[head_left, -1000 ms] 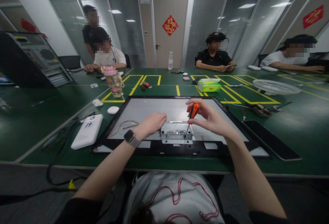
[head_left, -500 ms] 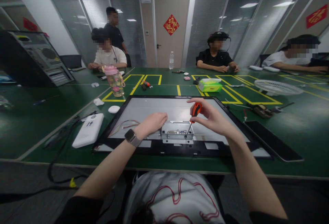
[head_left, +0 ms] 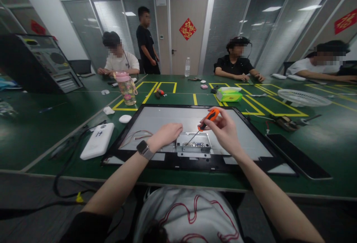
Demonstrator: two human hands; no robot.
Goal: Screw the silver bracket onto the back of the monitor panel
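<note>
In the head view, my right hand grips an orange and black screwdriver, its shaft slanting down to the left. The screwdriver's tip meets the left part of a silver metal bracket with a row of connector ports. My left hand is closed at the bracket's upper left corner, fingertips pressed against it and partly hidden. Under both hands lies a flat display panel with a black frame, its grey back facing up. Thin wires run across the panel on the left.
Left of the panel are a white power bank, a white round case and a pink-lided bottle. A black phone lies to the right. Beyond are a green tissue pack and a white fan grille. Several people are across the table.
My right hand has tilted the screwdriver, and its tip has moved from the bracket's right end to its left part. My left hand stays put. A standing person behind has moved right.
</note>
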